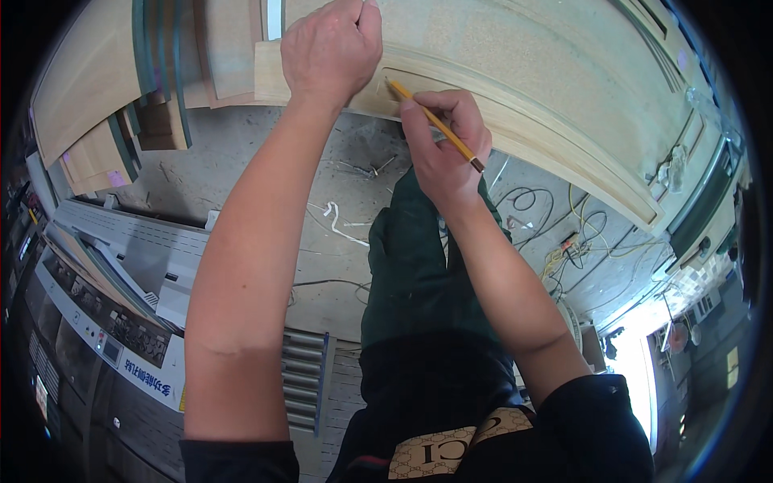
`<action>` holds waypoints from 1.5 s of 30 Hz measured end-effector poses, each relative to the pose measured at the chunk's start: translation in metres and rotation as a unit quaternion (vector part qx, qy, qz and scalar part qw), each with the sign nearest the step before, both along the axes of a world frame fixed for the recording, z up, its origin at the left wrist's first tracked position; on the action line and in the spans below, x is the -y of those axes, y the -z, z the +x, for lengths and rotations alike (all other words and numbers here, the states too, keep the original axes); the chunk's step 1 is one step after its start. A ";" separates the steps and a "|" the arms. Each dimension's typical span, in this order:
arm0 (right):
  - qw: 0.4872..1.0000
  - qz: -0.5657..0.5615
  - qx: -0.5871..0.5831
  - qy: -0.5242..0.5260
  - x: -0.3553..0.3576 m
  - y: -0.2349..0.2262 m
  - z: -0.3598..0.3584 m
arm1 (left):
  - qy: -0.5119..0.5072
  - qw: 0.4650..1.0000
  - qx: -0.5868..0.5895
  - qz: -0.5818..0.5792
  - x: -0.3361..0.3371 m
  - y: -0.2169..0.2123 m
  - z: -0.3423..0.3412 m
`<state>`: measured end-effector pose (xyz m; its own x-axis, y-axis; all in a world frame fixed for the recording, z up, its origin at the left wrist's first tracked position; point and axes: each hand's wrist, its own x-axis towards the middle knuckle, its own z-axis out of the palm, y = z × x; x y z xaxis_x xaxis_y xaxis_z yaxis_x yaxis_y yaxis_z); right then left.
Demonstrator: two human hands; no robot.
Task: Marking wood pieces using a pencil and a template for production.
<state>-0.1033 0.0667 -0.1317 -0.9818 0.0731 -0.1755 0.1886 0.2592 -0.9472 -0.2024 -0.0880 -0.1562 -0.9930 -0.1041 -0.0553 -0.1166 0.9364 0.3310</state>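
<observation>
My right hand (451,145) grips a yellow pencil (439,123) with a dark end. The pencil's tip points up and left, at or just above a pale wooden panel (523,127) with a long recessed groove. Whether the tip touches the wood I cannot tell. To its left, my left hand (332,52) is closed, its back toward me, over the left part of the panel. What it holds, if anything, is hidden behind the fingers.
Stacked boards (88,80) with dark green edges stand at the far left. Below them is a grey machine (137,370) with a control panel. A roller rack (304,382) lies by my left elbow. Tangled cables (572,241) run over the floor at right.
</observation>
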 end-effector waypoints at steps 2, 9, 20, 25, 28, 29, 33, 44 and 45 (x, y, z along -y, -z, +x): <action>0.998 0.014 -0.052 0.010 0.003 0.007 0.000 | 0.039 0.991 -0.116 0.054 -0.003 -0.006 -0.002; 0.997 0.046 -0.063 0.018 0.009 0.009 -0.001 | 0.041 0.991 -0.116 0.050 -0.001 -0.004 -0.001; 0.996 0.049 -0.077 0.010 0.010 0.013 -0.003 | 0.042 0.993 -0.109 0.025 0.000 0.002 -0.002; 0.994 0.051 -0.097 0.013 0.012 0.019 -0.002 | 0.043 0.993 -0.109 0.026 -0.001 0.003 -0.002; 0.994 0.052 -0.099 0.011 0.012 0.020 -0.002 | 0.042 0.993 -0.111 0.029 0.000 0.005 -0.002; 0.993 0.053 -0.102 0.009 0.012 0.020 -0.002 | 0.040 0.992 -0.112 0.030 0.000 0.005 -0.002; 0.994 0.048 -0.095 -0.003 0.010 0.018 -0.002 | 0.038 0.993 -0.109 0.022 0.000 0.006 -0.002; 0.998 0.029 -0.051 -0.001 0.008 0.014 -0.003 | 0.048 0.994 -0.102 0.015 -0.001 0.005 -0.002; 0.998 0.029 -0.050 -0.001 0.008 0.013 -0.004 | 0.048 0.994 -0.100 0.016 -0.002 0.005 -0.002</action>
